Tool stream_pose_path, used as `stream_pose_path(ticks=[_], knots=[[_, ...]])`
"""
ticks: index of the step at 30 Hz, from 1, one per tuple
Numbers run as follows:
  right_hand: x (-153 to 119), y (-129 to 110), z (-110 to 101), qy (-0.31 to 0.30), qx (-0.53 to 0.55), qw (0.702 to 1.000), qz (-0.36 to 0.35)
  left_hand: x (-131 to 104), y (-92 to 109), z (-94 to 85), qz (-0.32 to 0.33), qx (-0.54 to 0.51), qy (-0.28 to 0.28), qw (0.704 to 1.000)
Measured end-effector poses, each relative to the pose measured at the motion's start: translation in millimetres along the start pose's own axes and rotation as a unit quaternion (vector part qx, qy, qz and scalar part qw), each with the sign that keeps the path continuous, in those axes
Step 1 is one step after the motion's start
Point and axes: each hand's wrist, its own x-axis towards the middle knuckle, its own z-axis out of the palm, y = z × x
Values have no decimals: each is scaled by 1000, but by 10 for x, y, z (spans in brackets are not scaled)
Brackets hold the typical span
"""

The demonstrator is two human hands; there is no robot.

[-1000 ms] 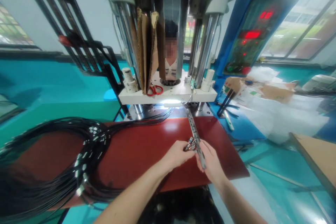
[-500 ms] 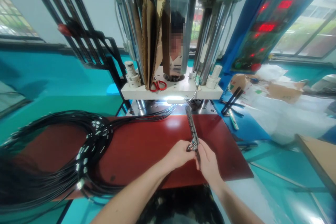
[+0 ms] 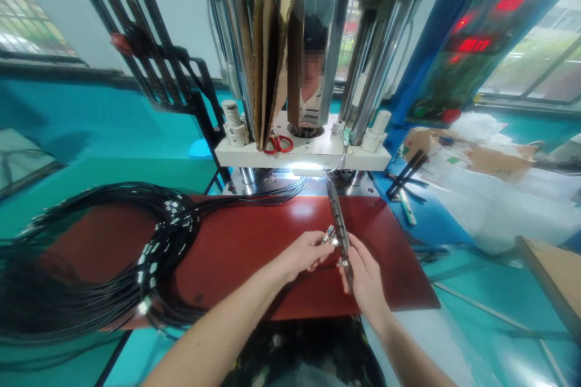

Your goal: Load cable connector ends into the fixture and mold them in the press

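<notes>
My right hand (image 3: pixel 367 272) is closed around the lower end of a long, narrow dark metal bar (image 3: pixel 338 211) with a row of slots or notches along it. The bar points away from me toward the press. Just left of it, my left hand (image 3: pixel 310 252) pinches several small shiny metal pieces (image 3: pixel 329 234), which look like connectors; their exact kind is too small to tell. These pieces are close beside the bar, and I cannot tell whether they touch it. Both hands are above the reddish-brown board (image 3: pixel 245 254).
A coil of black cables (image 3: pixel 175 236) with white tags covers the board's left side, its ends running under the press plate (image 3: pixel 299 157). Red-handled scissors (image 3: pixel 278 144) and cardboard (image 3: pixel 267 66) are on the press. A control panel (image 3: pixel 472 48) with red displays stands right, near plastic bags (image 3: pixel 512 205).
My left hand has drawn slightly left, away from the bar, with the small metal pieces now showing at its fingertips. My right hand still holds the bar. The view has shifted slightly.
</notes>
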Motion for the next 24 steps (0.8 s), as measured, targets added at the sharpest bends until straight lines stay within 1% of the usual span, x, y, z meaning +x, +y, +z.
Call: stream_pose_path(ticks=[4, 9, 12, 14, 16, 19, 21, 23, 24], knots=[[7, 8, -6, -6, 9, 1000, 4, 17, 28, 76, -16, 39, 8, 999], [11, 16, -20, -15, -3, 1000, 5, 19, 92, 110, -24, 25, 29, 999], [11, 9, -24, -20, -6, 1000, 9, 25, 91, 107, -13, 26, 39, 999], [13, 14, -23, -20, -15, 1000, 11, 32, 72, 106, -7, 16, 35, 999], [16, 29, -21, -26, -42, 999, 6, 36, 42, 101, 8, 10, 27, 1000], [22, 60, -13, -48, -101, 994, -15, 24, -12, 77, 42, 30, 26, 998], [25, 68, -6, -61, -114, 991, -18, 8, -46, 49, 45, 47, 27, 998], [25, 65, -1, -60, -94, 994, -10, -2, -72, 12, 58, 68, 45, 995], [23, 61, 0, -54, -78, 996, -5, -2, -80, -8, 74, 79, 69, 992]])
